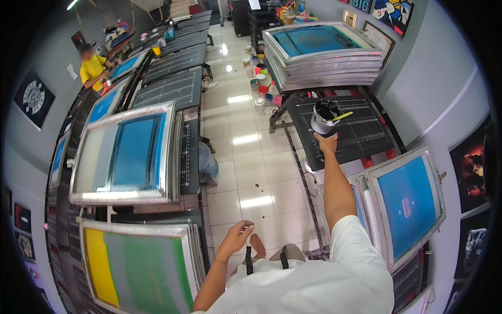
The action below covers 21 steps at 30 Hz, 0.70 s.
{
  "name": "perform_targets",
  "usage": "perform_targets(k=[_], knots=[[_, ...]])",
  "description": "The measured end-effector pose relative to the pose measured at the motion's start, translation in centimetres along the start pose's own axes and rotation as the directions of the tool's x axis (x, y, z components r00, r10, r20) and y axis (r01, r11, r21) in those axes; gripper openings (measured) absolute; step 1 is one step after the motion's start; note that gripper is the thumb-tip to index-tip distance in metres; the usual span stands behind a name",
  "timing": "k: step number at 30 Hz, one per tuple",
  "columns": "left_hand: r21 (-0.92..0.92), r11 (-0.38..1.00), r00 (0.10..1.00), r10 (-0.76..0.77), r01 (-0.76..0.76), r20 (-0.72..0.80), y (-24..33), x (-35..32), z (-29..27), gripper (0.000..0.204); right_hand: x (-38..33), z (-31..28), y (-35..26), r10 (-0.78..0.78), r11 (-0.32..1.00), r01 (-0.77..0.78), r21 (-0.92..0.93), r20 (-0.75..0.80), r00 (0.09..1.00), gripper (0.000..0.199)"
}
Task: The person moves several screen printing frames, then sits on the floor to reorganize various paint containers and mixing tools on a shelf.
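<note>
My right arm reaches forward over a dark gridded board [361,123], and my right hand [327,141] is wrapped round the near side of a light-coloured tub [321,124]. Black ink smears the tub's inside and rim. A yellow-green stick [342,116], perhaps a spatula handle, juts from its top to the right. The tub's base is partly hidden by my fingers. Beside my body, above the floor, hangs my left hand [237,238], loosely bent with its fingers a little apart and nothing visible in it.
Framed screens are stacked beyond the board [327,68]; a blue screen [409,201] leans at right. At left lie a blue-and-white screen [123,154] and a green-and-yellow one [138,264]. Paint pots [263,90] line the tiled aisle [246,157]. A person in yellow [94,68] works far left.
</note>
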<state>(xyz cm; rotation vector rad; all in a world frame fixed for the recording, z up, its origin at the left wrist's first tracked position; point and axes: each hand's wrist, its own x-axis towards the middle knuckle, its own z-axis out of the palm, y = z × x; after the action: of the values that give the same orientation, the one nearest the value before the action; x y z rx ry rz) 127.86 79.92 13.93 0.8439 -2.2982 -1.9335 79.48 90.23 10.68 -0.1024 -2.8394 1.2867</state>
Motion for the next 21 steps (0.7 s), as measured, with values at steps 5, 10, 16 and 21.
perform_targets(k=[5, 10, 16, 21], knots=[[-0.117, 0.992, 0.984, -0.066, 0.047, -0.166, 0.2, 6.1, -4.7, 0.030, 2.8, 3.8, -0.6, -0.004, 0.993, 0.028, 0.118, -0.198, 0.980, 0.127], [-0.190, 0.982, 0.986, -0.040, 0.009, -0.160, 3.0, 15.6, -7.2, 0.031, 2.9, 4.5, -2.7, 0.069, 0.978, -0.034, 0.208, -0.160, 0.985, 0.128], [-0.201, 0.979, 0.999, -0.022, 0.013, -0.043, 5.9, 29.0, -10.1, 0.030, 6.3, 5.7, -0.5, 0.106, 0.896, 0.037, 0.442, -0.295, 0.950, 0.112], [-0.128, 0.989, 0.997, -0.072, 0.072, 0.000, 6.5, 37.4, -13.4, 0.030, 7.4, 5.8, -0.2, 0.009, 0.812, 0.160, 0.562, -0.286, 0.958, 0.076]])
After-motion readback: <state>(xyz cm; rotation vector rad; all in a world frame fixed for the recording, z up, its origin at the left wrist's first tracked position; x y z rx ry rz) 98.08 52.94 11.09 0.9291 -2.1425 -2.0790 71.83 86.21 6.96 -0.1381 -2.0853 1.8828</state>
